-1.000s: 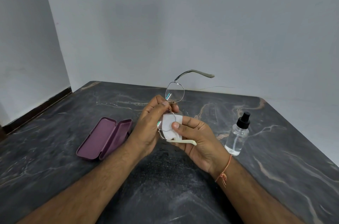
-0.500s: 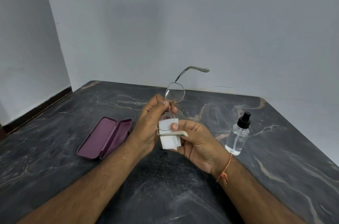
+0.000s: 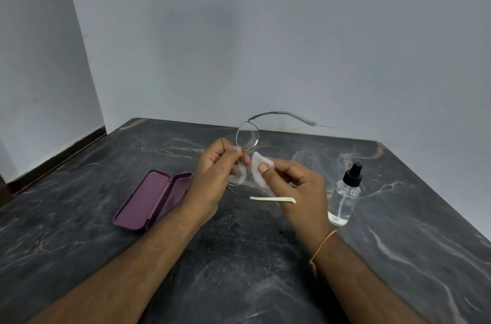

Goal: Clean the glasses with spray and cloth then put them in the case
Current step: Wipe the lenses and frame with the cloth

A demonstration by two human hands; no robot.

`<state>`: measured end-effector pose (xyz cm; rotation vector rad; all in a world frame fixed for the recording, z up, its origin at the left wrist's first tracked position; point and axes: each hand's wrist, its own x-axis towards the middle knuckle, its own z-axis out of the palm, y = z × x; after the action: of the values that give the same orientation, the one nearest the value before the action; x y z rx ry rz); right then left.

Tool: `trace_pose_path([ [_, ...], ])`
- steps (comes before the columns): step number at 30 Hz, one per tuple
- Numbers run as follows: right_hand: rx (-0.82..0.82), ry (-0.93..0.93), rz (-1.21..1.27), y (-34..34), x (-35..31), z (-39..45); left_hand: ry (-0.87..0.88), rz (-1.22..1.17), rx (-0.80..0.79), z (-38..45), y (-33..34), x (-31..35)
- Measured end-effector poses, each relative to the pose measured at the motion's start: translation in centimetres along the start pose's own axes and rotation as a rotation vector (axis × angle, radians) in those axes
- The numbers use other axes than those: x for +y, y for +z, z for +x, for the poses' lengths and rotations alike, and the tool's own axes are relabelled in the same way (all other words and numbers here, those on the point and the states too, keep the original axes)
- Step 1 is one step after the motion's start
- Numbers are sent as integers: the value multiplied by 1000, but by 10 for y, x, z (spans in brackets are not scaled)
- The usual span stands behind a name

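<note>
Pinching the glasses (image 3: pixel 247 137) at the bridge, the left hand (image 3: pixel 215 177) is holding them raised above the table (image 3: pixel 79 217), one lens up, temples spread. Right hand (image 3: pixel 295 185) is gripping the white cloth (image 3: pixel 259 164) between thumb and fingers, just beside the lower lens. Purple case (image 3: pixel 151 199) is lying open to the left; spray bottle (image 3: pixel 344 196) is standing upright to the right.
</note>
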<state>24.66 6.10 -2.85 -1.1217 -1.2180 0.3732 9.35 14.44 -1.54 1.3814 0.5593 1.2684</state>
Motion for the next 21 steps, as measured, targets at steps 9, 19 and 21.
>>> trace_pose_path([
  [9, -137, -486, -524, 13, 8, -11, -27, -43, -26, -2, 4, -5],
  [19, -34, -519, -669, 13, -4, -14, -78, -143, 6, -2, 6, -7],
  [21, -62, -516, -641, 16, -3, -14, -76, -122, -4, -3, 7, -7],
])
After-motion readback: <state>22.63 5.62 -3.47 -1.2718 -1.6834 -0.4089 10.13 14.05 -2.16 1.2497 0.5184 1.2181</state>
